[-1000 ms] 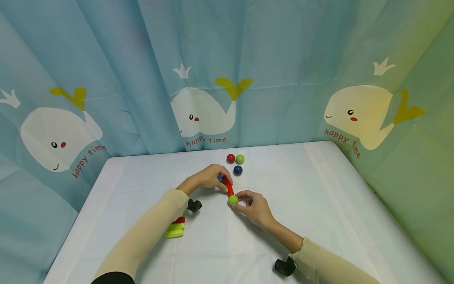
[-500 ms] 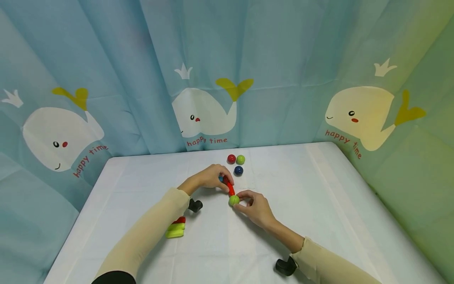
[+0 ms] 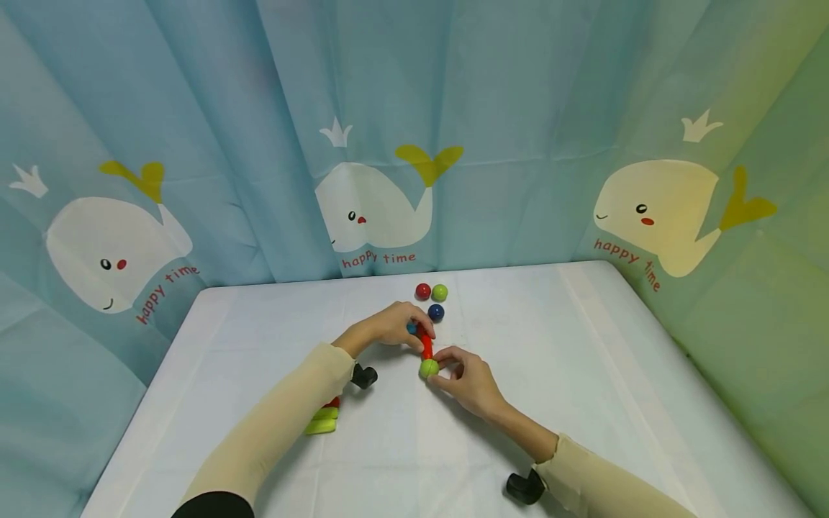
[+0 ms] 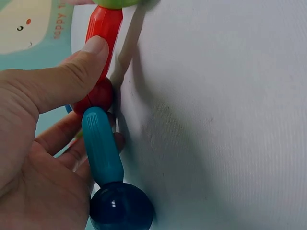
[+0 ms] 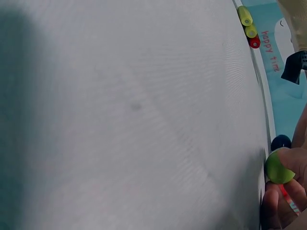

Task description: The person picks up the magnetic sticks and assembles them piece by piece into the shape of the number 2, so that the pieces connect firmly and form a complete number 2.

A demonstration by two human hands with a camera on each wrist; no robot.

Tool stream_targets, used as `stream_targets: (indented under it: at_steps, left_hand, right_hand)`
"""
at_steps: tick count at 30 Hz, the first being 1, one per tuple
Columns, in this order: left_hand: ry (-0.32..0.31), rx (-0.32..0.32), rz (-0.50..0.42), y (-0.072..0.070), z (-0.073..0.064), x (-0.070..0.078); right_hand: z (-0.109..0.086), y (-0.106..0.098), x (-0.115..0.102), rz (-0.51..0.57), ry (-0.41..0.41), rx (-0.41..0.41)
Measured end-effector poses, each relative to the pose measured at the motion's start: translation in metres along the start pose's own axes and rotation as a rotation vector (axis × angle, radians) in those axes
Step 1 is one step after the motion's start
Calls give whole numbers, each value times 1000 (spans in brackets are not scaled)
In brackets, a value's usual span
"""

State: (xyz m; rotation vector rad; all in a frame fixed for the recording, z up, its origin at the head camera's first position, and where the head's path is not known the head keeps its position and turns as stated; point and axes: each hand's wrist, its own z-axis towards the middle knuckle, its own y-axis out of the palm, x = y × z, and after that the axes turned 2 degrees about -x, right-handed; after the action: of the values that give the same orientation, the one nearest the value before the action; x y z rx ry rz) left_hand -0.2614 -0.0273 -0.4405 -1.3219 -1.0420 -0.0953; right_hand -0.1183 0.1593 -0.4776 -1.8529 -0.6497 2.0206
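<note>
My left hand (image 3: 393, 324) pinches a red rod (image 4: 101, 26), its thumb lying along the rod in the left wrist view. One end of that rod meets a green ball (image 3: 429, 368); its other end meets a red ball (image 4: 100, 95). From the red ball a teal rod (image 4: 102, 146) runs to a dark blue ball (image 4: 122, 207), so these pieces form one bent chain beside my left palm. Thumb and fingers of my right hand (image 3: 474, 385) pinch the green ball, which the right wrist view shows at its right edge.
Beyond my hands lie a loose red ball (image 3: 423, 291), a green ball (image 3: 440, 293) and a dark blue ball (image 3: 436, 313). Yellow-green rods (image 3: 321, 426) and a red rod (image 3: 333, 403) sit partly behind my left sleeve. A whale-print curtain (image 3: 518, 208) borders the white table (image 3: 583, 374).
My left hand has shifted slightly right, swinging the red rod so it points straighter toward me in the head view. My right hand stays nearly still on the green ball.
</note>
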Motion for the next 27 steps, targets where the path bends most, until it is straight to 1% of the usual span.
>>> stream_targets:
  at_steps: [4,12,17,20,22,25,27]
  left_hand:
    - [-12,-6,-4,1,-1,2]
    - [-24,2,20,1,-2,0]
    - [-49,26,42,-4,-7,4]
    - [-56,64,65,-8,-14,4]
    - [-56,105,69,-12,-21,2]
    - [-56,181,56,-18,-36,-5]
    - [-53,235,41,-22,-50,-12]
  right_hand:
    - [0,0,1,-15,-30,-2]
    - [1,-1,2,-39,-29,-15]
    - [3,-3,1,-44,-17,-34]
    - [3,-4,0,-49,-10,-43]
    - [4,-4,0,-54,-14,-45]
    - [4,-3,0,-65,-19,-40]
    - [5,-2,-1,-74,-19,-36]
